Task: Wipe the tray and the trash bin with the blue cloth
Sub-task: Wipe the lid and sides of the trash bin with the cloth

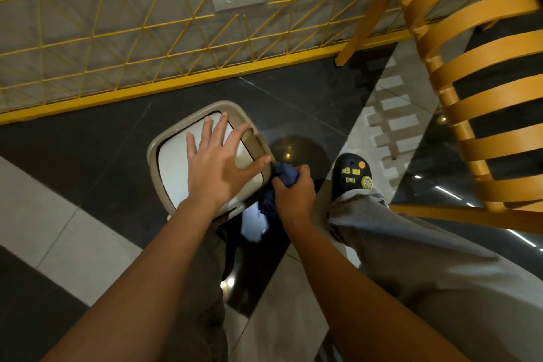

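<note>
Wiping the trash bin [164, 141].
Left hand [219, 160] lies flat, fingers spread, on its lid; right hand [293, 189] grips the blue cloth [283, 175] against its side.

Only one camera is looking here; it is sitting on the person's head and pointing almost straight down at the floor [97, 156]; it is looking from close above the trash bin [152, 153], which is sitting near the middle; the wall [88, 17] is filling the top, and the chair [484, 73] the top right corner.
</note>
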Motion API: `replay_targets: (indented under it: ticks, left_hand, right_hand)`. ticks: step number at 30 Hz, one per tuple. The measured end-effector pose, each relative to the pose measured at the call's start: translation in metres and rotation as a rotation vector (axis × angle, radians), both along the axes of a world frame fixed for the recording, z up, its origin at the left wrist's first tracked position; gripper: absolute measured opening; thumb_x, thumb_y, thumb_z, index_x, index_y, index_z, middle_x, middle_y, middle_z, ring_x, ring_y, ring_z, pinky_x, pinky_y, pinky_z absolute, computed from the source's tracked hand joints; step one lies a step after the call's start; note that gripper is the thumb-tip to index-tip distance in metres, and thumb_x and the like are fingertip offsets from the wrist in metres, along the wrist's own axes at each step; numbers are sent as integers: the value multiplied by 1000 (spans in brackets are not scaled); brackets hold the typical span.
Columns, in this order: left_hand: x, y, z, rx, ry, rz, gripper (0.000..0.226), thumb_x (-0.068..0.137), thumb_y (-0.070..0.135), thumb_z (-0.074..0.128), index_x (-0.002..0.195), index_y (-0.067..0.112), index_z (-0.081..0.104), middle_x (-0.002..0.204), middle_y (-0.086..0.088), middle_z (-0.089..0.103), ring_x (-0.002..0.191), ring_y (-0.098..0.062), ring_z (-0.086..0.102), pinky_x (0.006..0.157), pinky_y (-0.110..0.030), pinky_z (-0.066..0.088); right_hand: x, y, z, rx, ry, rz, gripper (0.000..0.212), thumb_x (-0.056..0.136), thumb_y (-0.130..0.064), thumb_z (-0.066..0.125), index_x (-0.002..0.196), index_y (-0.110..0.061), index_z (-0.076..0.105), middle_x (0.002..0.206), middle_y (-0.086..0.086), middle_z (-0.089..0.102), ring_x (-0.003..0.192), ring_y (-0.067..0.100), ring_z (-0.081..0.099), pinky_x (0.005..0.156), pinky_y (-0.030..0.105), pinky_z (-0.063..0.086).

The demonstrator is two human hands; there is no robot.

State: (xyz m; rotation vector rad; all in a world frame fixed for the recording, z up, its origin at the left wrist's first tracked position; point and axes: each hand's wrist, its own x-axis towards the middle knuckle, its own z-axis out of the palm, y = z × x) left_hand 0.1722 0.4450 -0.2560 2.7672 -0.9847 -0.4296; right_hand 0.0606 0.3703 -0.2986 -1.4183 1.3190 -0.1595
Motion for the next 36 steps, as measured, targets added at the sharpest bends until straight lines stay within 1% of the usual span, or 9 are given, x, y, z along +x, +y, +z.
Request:
replay_targets:
  ticks: [5,11,16,18,21,25,31,34,36]
  left_hand:
    - [-1,-20,0,-24,59,169,80,75,76,39,142,33,30,156,-4,14,145,-28,1,114,-54,1]
    - [11,-46,2,-64,95,372,80,78,75,37,145,32,24,157,-7,10,144,-31,-3,113,-56,-1]
    - [38,-62,20,-37,359,482,79,83,74,27,148,33,8,157,-13,-6,143,-33,-13,112,-56,-7]
    - [46,-64,26,26,427,460,74,86,71,22,147,35,1,156,-13,-11,143,-33,-14,111,-56,-8]
    - [47,-62,29,61,430,421,70,90,65,23,147,34,-2,156,-12,-13,143,-32,-15,112,-55,-8]
    - [42,-57,30,23,402,372,71,91,61,28,148,31,0,155,-13,-15,142,-33,-19,110,-56,-10]
    - [42,-48,27,98,188,150,91,80,68,45,148,29,1,154,-14,-19,140,-34,-22,110,-56,-13]
    - [45,-40,18,39,48,-81,87,81,65,48,148,27,8,157,-12,-10,142,-33,-17,111,-51,-13]
    - [45,-36,11,-11,-7,-202,81,81,66,39,147,24,18,157,-10,7,144,-32,-8,113,-50,-9]
  right_hand:
    - [9,-22,-4,-18,-30,-3,24,78,-13,65,86,-13,42,99,17,58,84,22,53,68,24,37]
    - [26,-53,-1,85,-130,-47,19,81,-12,64,89,-14,47,94,7,58,87,20,56,77,29,45]
    - [12,-68,-9,-14,-63,-155,15,80,-11,64,92,-13,54,91,7,60,83,19,57,72,26,45]
    - [3,-69,-15,-3,-31,-169,20,81,-12,64,99,-9,58,99,13,61,84,20,56,69,23,43]
    - [-2,-63,-20,26,16,-146,29,81,-14,65,108,-6,57,107,16,61,89,22,56,75,26,41]
    - [5,-56,-15,77,-30,-128,30,81,-13,65,109,-9,54,99,8,59,94,23,58,83,31,46]
    - [14,-55,-7,108,-110,-105,33,82,-13,64,112,-11,51,106,9,59,97,22,58,87,32,48]
    - [13,-52,-5,61,-129,-56,35,82,-14,64,114,-12,49,108,6,58,97,19,58,82,27,46]
    - [11,-50,-4,30,-152,-34,33,84,-15,63,114,-13,50,106,3,58,94,16,57,78,21,45]
